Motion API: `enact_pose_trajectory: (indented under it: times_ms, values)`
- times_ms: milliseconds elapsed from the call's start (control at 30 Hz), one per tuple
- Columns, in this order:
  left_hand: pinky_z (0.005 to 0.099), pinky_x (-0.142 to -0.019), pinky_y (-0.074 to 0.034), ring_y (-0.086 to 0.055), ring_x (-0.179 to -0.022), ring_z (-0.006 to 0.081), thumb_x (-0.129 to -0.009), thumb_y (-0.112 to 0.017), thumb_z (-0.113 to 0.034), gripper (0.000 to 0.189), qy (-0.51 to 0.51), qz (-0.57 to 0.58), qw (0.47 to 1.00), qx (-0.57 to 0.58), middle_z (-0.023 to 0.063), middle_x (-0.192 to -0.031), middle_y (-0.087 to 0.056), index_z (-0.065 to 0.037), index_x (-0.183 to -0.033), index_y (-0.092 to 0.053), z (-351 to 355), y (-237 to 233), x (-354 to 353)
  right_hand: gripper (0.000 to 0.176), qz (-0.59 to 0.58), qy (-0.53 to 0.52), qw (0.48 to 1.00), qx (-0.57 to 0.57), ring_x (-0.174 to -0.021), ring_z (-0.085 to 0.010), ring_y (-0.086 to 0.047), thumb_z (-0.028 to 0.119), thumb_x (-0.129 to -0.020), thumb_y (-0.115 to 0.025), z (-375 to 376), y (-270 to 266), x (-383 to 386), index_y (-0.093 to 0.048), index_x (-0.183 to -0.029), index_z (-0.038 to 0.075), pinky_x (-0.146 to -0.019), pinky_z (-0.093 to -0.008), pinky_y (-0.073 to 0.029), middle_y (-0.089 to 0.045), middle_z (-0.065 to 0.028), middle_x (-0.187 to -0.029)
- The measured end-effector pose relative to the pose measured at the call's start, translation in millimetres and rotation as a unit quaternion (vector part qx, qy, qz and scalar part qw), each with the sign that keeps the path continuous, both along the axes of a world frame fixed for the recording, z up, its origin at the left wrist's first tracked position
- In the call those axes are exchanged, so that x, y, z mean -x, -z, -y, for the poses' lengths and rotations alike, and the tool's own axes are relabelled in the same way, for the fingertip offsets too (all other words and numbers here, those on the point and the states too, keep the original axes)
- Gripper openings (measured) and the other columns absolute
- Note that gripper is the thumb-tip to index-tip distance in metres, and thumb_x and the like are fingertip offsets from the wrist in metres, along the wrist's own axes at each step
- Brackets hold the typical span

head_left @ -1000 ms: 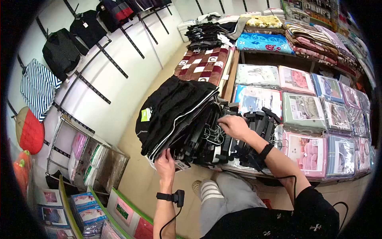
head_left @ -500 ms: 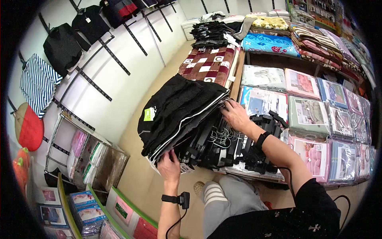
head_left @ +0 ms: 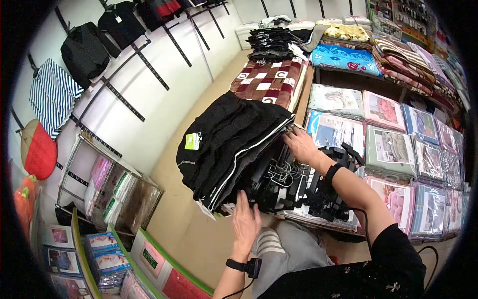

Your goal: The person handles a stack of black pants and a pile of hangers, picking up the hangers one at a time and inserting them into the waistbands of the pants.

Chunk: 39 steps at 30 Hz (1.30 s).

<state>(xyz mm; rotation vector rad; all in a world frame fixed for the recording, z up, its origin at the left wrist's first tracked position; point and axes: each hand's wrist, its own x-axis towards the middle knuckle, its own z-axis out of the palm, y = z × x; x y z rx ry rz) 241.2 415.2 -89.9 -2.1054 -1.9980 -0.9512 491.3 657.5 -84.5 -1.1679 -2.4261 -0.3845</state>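
A thick stack of black garments (head_left: 234, 134), with white piping along its side and a lime-green tag, lies in front of me. My right hand (head_left: 302, 144) has its fingers bent over the stack's right corner, gripping the layered edges there. Below the stack's near edge, my left hand (head_left: 244, 222) is open, fingers stretched upward beside black clip hangers (head_left: 264, 192). Metal hooks (head_left: 285, 172) bunch up between my two hands. More black hangers (head_left: 333, 192) pile up by my right wrist.
Packaged bedding (head_left: 391, 149) fills the display at right. Beyond the stack lies a brown checked blanket (head_left: 271, 82), with folded black clothes (head_left: 271, 42) behind it. Clothes such as a striped shirt (head_left: 54, 97) hang along the left wall. A wire rack (head_left: 69, 169) stands lower left.
My left hand has let go of the stack's near corner and moved right, its fingers straightening. My right hand remains at the right corner. The whole view has shifted slightly.
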Motion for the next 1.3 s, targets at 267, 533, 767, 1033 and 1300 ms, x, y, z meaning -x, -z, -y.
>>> enact_pose_trajectory:
  times_ms: [267,533,767,1033,1300]
  values:
    - [0.0548,-0.116,-0.043,-0.051,-0.14,0.0471,-0.094,-0.072,-0.013,0.066,-0.01,-0.072,0.997,0.022,0.0258,-0.154,-0.053,0.003,-0.153,-0.048,-36.4,10.7,-2.5,0.027,0.056,-0.013,0.998,-0.015,-0.122,-0.0292,-0.063,0.016,-0.093,-0.062,-23.1,3.7,-0.3,-0.075,-0.115,0.008,-0.1,-0.0418,-0.051,-0.072,-0.0099,-0.123]
    - [0.0478,-0.098,-0.057,-0.07,-0.119,0.0388,-0.092,-0.083,-0.024,0.052,0.024,-0.098,0.995,-0.02,0.0181,-0.134,-0.072,-0.007,-0.139,-0.067,-51.4,0.5,30.7,0.027,0.076,-0.049,0.994,0.058,-0.112,-0.0301,-0.071,0.017,-0.096,-0.061,-30.1,-3.9,-11.2,-0.071,-0.12,0.009,-0.081,-0.0434,-0.063,-0.072,-0.0122,-0.119]
    - [0.0482,-0.091,-0.06,-0.074,-0.104,0.0438,-0.099,-0.078,-0.027,0.042,0.045,-0.077,0.994,-0.063,0.0243,-0.115,-0.077,-0.004,-0.133,-0.071,-55.1,-7.1,46.1,0.016,0.066,-0.078,0.993,0.061,-0.094,-0.0324,-0.076,0.02,-0.094,-0.065,-38.8,-12.9,-10.8,-0.072,-0.1,0.008,-0.072,-0.0451,-0.063,-0.073,-0.0144,-0.107]
    - [0.0504,-0.103,-0.056,-0.072,-0.115,0.0456,-0.098,-0.078,-0.032,0.046,0.033,-0.032,0.997,-0.065,0.0257,-0.124,-0.075,-0.003,-0.134,-0.073,-53.8,-2.9,44.1,0.01,0.079,-0.056,0.995,0.011,-0.09,-0.0324,-0.077,0.017,-0.085,-0.068,-41.8,-14.5,4.7,-0.077,-0.083,0.012,-0.075,-0.0464,-0.063,-0.076,-0.012,-0.09]
    - [0.0487,-0.099,-0.058,-0.073,-0.11,0.0459,-0.096,-0.08,-0.031,0.045,0.038,-0.028,0.995,-0.087,0.027,-0.123,-0.074,-0.003,-0.132,-0.074,-56.4,-1.8,46.0,0.013,0.086,-0.008,0.996,0.035,-0.097,-0.0313,-0.077,0.017,-0.089,-0.066,-36.3,-13.7,7.7,-0.079,-0.089,0.015,-0.076,-0.0457,-0.063,-0.077,-0.0128,-0.101]
